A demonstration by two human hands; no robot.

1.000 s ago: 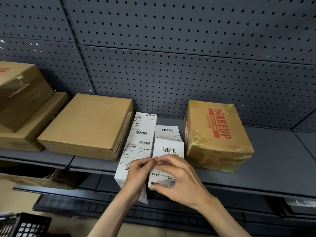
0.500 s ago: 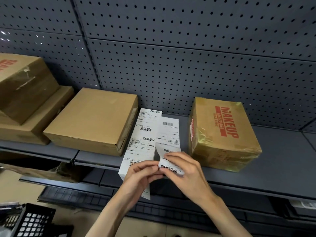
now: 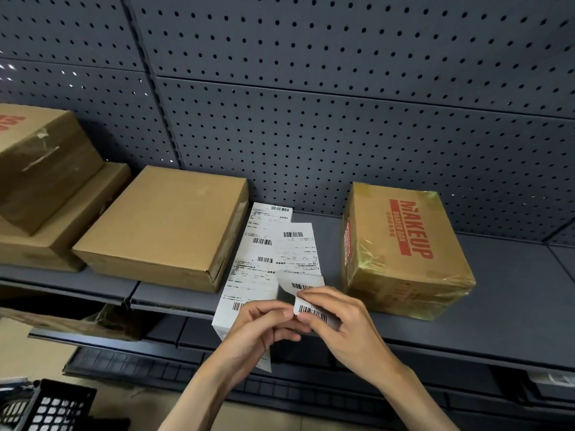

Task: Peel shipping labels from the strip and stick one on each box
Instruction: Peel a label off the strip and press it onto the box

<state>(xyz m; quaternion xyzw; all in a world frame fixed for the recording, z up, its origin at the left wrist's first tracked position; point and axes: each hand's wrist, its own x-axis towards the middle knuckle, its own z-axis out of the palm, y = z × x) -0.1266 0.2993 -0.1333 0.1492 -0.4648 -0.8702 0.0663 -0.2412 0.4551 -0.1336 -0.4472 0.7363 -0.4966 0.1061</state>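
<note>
Hands, left hand (image 3: 261,321) and right hand (image 3: 339,318), both pinching curled glossy paper label (image 3: 306,301) above strip (image 3: 249,284).

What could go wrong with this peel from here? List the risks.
1. The label curls as both hands, left hand and right hand, pinch it; it may fold and stick to itself.
2. The label strip overhangs the shelf edge, so pulling could drag it off.

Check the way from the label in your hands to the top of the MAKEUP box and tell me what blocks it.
Nothing visible does. The right hand and left hand pinch the label just left of the MAKEUP box, whose top is bare.
</note>
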